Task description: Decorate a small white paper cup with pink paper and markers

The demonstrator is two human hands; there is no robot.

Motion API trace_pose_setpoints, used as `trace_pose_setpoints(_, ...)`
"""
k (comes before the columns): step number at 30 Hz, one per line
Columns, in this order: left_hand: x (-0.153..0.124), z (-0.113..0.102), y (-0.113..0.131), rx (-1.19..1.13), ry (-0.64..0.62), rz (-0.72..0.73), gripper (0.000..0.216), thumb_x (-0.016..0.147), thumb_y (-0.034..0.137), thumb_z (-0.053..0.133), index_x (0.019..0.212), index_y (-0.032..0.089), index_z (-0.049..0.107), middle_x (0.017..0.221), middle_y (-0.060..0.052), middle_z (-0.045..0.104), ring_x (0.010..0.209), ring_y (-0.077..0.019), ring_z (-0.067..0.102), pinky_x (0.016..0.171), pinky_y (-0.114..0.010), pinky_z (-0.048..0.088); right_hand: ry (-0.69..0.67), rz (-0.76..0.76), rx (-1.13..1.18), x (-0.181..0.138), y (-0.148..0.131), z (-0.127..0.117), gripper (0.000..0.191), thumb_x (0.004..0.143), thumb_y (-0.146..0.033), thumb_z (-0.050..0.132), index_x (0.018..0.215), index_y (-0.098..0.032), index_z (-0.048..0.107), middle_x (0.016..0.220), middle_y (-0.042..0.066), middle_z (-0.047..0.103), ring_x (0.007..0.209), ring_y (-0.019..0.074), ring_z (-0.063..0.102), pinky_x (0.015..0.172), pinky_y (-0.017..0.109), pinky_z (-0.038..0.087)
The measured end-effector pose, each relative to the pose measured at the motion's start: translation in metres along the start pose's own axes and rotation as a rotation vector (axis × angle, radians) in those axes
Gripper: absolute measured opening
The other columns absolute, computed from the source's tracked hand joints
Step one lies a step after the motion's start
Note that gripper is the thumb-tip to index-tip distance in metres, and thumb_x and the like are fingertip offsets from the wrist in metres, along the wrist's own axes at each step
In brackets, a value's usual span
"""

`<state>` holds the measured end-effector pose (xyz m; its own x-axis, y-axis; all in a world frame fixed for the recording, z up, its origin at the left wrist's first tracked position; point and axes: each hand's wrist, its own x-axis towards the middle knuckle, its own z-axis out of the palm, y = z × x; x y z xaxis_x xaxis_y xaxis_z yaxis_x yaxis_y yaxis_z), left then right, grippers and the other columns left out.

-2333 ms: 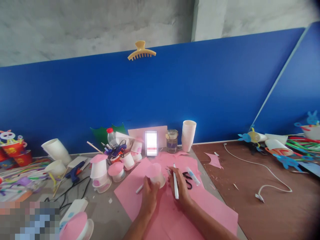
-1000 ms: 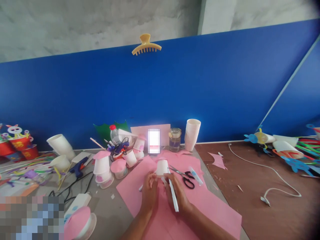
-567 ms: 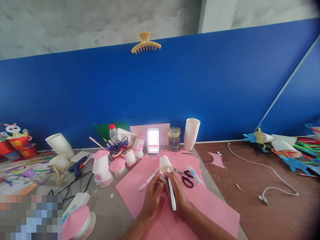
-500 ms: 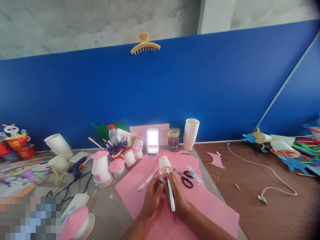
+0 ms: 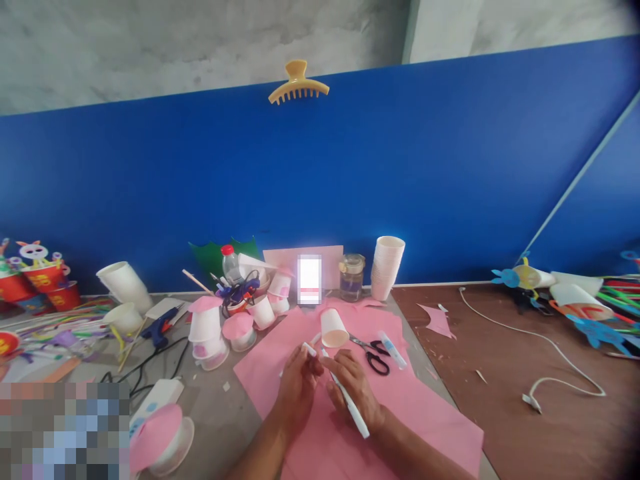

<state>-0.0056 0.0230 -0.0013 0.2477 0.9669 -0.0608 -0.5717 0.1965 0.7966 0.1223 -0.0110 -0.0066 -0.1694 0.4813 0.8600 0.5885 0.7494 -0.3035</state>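
Observation:
My left hand (image 5: 299, 380) is closed around a small white marker cap (image 5: 309, 349), held upright-tilted at the fingertips. In my right hand (image 5: 359, 387) a white marker (image 5: 354, 408) slants between the fingers, its narrow end towards the paper cup. That white paper cup (image 5: 333, 325) lies tipped on its side just beyond both hands, apart from them. Under everything spreads pink paper (image 5: 420, 420). Black-handled scissors (image 5: 379, 363) and a white-and-blue tube (image 5: 393, 350) rest on the paper to the right. A second marker is mostly hidden behind my left hand.
Tall stacked paper cups (image 5: 389, 267), a glass jar (image 5: 352, 277) and a glowing blurred screen (image 5: 309, 279) stand along the blue partition (image 5: 400, 167). Pink-topped cup pieces (image 5: 206, 327), a glue gun (image 5: 160, 328) and cords lie left. A white cable (image 5: 530, 340) crosses the brown board right.
My hands have moved apart. The cap in my left hand has separated from the marker, and the marker in my right hand has tilted further. The whole view has shifted slightly.

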Motion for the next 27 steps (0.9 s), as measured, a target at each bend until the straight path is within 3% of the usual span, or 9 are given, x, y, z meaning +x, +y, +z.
trace_pose_setpoints(3, 0.002, -0.001, -0.001, -0.048, 0.012, -0.023, 0.022, 0.079, 0.036, 0.063, 0.069, 0.018, 0.058, 0.066, 0.002, 0.052, 0.060, -0.0104, 0.047, 0.065, -0.026, 0.041, 0.030, 0.010, 0.031, 0.000, -0.004, 0.004, 0.040, 0.086, -0.014, 0.041, 0.126, -0.021, 0.045, 0.083, 0.004, 0.063, 0.064, 0.0177, 0.055, 0.064, 0.035, 0.047)
trace_pose_setpoints(7, 0.005, -0.003, -0.002, -0.081, 0.041, -0.070, 0.019, 0.075, 0.034, 0.067, 0.071, 0.017, 0.059, 0.066, 0.002, 0.054, 0.060, -0.0098, 0.047, 0.063, -0.025, 0.040, 0.101, 0.087, 0.046, -0.005, -0.004, 0.010, 0.033, 0.083, -0.010, 0.045, 0.114, -0.022, 0.049, 0.081, 0.003, 0.061, 0.068, 0.0182, 0.056, 0.067, 0.034, 0.048)
trace_pose_setpoints(13, 0.000, 0.000, -0.001, 0.097, 0.003, -0.066, 0.019, 0.077, 0.035, 0.066, 0.082, 0.018, 0.060, 0.065, 0.003, 0.054, 0.058, -0.0094, 0.047, 0.061, -0.024, 0.037, 0.139, 0.187, 0.053, -0.010, 0.003, 0.010, 0.029, 0.085, -0.012, 0.048, 0.112, -0.022, 0.052, 0.084, 0.004, 0.061, 0.071, 0.0175, 0.057, 0.064, 0.031, 0.049)
trace_pose_setpoints(20, -0.001, -0.001, -0.004, 0.065, 0.014, -0.086, 0.018, 0.071, 0.020, 0.065, 0.089, 0.018, 0.060, 0.063, 0.004, 0.054, 0.063, -0.0105, 0.049, 0.067, -0.024, 0.038, 0.028, 0.168, 0.174, -0.004, 0.000, 0.002, 0.027, 0.087, -0.012, 0.045, 0.109, -0.023, 0.055, 0.085, 0.005, 0.064, 0.071, 0.0190, 0.057, 0.065, 0.034, 0.048)
trace_pose_setpoints(27, -0.002, 0.001, -0.002, 0.156, 0.063, -0.064, 0.014, 0.068, 0.021, 0.063, 0.081, 0.018, 0.058, 0.062, 0.005, 0.052, 0.061, -0.0106, 0.047, 0.063, -0.024, 0.038, 0.022, 0.155, 0.195, 0.000, -0.003, 0.000, 0.022, 0.090, -0.017, 0.042, 0.106, -0.022, 0.056, 0.083, 0.003, 0.066, 0.069, 0.0166, 0.054, 0.064, 0.031, 0.045)
